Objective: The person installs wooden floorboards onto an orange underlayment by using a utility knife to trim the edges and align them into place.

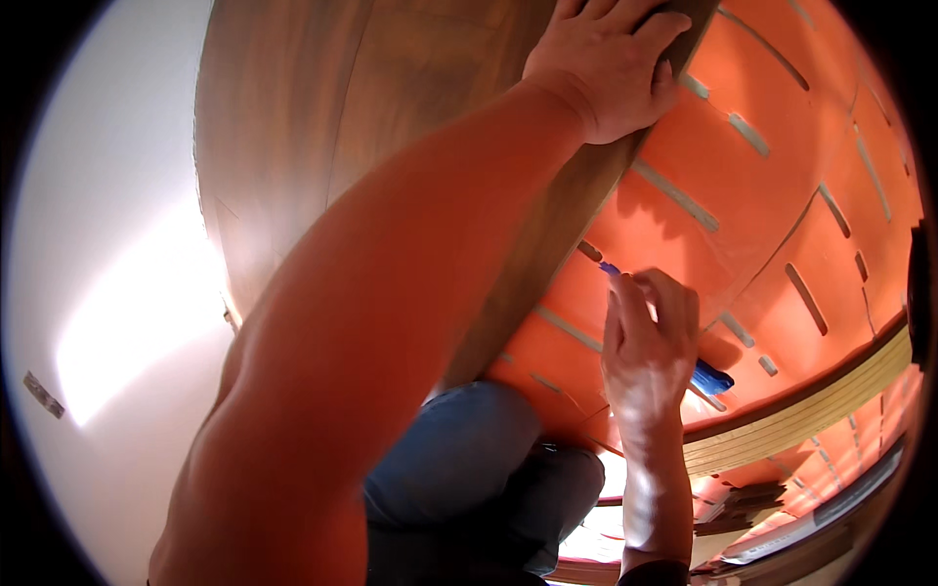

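Blue marks the small piece (609, 269) at the fingertips of the right hand (653, 337), which is closed in a pinch about it. The piece sits over an orange slotted sheet (674, 259), just beside the edge of a brown wood-grain board (518, 283). Its visible end points up and left, toward that edge, and its short long axis slants down and right into the grip, where the fingers cover the rest.

On the far side of the same hand, a thicker blue part (713, 379) juts out, its long axis also slanting down and right; the hand hides whether the two join.

The board's edge runs lengthwise from beside the knees (479, 439) to the upper right. The left hand (611, 68) lies palm down on the board near this edge, fingers spread, some cut off by the top of the view; its forearm covers much of the board.

Farther right, a pale wooden strip (782, 415) curves across the sheet. Past it, dark brown pieces (743, 503) are hard to make out. Glare washes out part of the white surface (98, 215) at left.
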A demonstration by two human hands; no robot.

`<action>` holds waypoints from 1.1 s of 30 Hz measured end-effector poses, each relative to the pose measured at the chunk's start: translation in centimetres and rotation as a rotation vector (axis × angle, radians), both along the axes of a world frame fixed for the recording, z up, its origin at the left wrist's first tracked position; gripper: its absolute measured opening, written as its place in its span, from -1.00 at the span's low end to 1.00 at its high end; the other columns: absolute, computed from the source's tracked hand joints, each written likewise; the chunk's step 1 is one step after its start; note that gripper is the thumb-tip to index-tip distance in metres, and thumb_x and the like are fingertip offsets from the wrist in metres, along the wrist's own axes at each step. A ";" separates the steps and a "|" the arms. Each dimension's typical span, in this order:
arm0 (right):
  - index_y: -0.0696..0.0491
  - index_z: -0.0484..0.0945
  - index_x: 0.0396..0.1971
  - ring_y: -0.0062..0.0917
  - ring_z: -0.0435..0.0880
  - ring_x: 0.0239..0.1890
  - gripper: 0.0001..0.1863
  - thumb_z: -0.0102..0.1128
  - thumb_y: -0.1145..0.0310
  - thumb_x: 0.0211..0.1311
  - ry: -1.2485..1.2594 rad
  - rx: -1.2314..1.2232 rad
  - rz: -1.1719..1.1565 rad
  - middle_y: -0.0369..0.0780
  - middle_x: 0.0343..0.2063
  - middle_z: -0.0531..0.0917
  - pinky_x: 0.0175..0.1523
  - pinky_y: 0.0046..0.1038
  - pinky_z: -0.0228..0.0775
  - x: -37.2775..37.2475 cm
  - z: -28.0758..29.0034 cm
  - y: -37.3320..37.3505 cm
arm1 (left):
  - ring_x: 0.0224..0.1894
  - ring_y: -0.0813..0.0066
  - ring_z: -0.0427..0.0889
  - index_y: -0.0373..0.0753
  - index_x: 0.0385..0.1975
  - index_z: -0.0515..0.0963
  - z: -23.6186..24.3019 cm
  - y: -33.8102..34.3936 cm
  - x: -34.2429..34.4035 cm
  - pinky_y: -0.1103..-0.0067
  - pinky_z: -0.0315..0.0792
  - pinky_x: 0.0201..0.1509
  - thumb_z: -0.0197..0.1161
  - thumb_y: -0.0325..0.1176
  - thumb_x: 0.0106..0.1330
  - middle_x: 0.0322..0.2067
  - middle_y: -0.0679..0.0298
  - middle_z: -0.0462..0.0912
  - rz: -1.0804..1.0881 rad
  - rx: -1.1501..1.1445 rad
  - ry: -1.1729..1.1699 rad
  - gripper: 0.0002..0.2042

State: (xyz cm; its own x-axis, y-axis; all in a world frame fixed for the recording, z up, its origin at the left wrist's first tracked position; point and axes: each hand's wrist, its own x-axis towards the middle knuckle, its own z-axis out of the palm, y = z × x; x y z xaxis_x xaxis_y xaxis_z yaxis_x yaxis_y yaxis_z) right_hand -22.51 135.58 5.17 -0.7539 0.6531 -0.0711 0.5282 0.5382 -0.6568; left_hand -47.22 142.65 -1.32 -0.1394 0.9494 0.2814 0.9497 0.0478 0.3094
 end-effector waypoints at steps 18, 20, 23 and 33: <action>0.06 0.55 -0.27 -0.38 0.55 -0.30 -0.70 0.36 0.53 -0.07 -0.062 0.129 0.813 -0.26 -0.41 0.49 -0.15 -0.39 0.54 -1.9 -3.6 6.9 | 0.44 0.17 0.26 -0.26 0.22 0.47 -1.1 -0.4 0.0 0.26 0.09 0.52 0.22 -0.07 0.31 0.33 0.09 0.40 0.000 0.125 -0.145 -0.45; 0.07 0.56 -0.25 -0.39 0.56 -0.28 -0.70 0.37 0.54 -0.06 -0.026 0.121 0.804 -0.27 -0.37 0.51 -0.16 -0.38 0.54 -1.7 -3.2 7.0 | 0.44 0.18 0.26 -0.26 0.22 0.47 -1.1 -0.4 0.1 0.27 0.09 0.51 0.23 -0.06 0.31 0.33 0.10 0.41 0.020 0.126 -0.109 -0.45; 0.06 0.57 -0.25 -0.39 0.57 -0.25 -0.70 0.39 0.53 -0.05 0.004 0.133 0.789 -0.28 -0.34 0.53 -0.16 -0.36 0.53 -1.2 -3.2 7.2 | 0.44 0.18 0.25 -0.27 0.24 0.46 -1.1 -0.5 0.0 0.27 0.09 0.51 0.23 -0.05 0.31 0.33 0.10 0.40 0.021 0.111 -0.101 -0.43; 0.05 0.56 -0.37 -0.37 0.57 -0.29 -0.76 0.50 0.39 0.08 -0.077 0.132 0.648 -0.26 -0.37 0.46 -0.18 -0.32 0.52 -2.1 -3.7 5.9 | 0.47 0.17 0.22 -0.27 0.28 0.44 -0.7 -0.3 0.0 0.24 0.07 0.52 0.22 -0.02 0.34 0.36 0.11 0.37 0.000 0.056 -0.109 -0.40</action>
